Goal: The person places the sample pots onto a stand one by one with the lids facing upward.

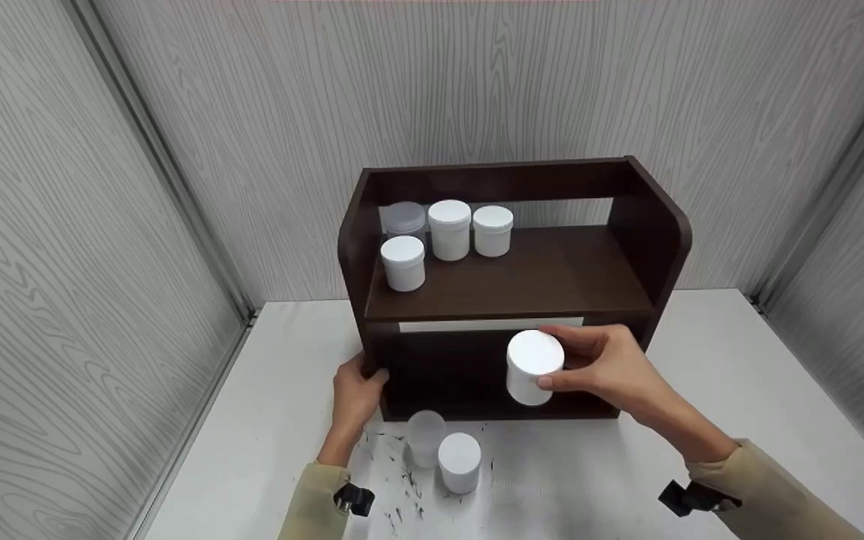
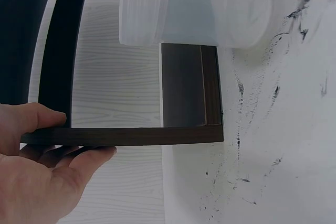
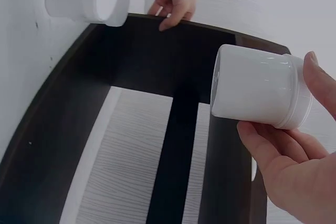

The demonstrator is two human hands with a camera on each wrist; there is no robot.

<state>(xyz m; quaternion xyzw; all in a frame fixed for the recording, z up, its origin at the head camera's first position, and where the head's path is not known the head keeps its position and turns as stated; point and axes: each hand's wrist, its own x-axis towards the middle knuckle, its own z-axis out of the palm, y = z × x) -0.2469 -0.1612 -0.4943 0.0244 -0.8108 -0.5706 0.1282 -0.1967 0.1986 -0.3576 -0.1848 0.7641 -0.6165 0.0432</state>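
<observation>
Pinching a white lidded jar (image 1: 526, 379) between thumb and fingers, the right hand (image 1: 616, 371) holds it upright, overlapping the lower opening of the dark brown shelf unit (image 1: 544, 289); how far in front of it the jar hangs is hard to judge. Some of those fingertips vanish behind the jar in the head view, and the right wrist view cuts the hand off at its edge. The left hand (image 1: 355, 394) grips the unit's left side panel — its fingers mostly hidden behind the board from above, though the left wrist view shows the thumb on one face and fingertips on the other. On the upper level stand a tall white jar (image 1: 450, 231), a short white jar (image 1: 493, 231) and a translucent jar (image 1: 404, 216), the last partly covered by a front white jar (image 1: 403, 264). On the black-smudged worktop (image 1: 709, 390), a frosted container (image 1: 424, 435) stands behind a nearer white jar (image 1: 460, 463); the left wrist view crops the frosted one, its contents unreadable.
</observation>
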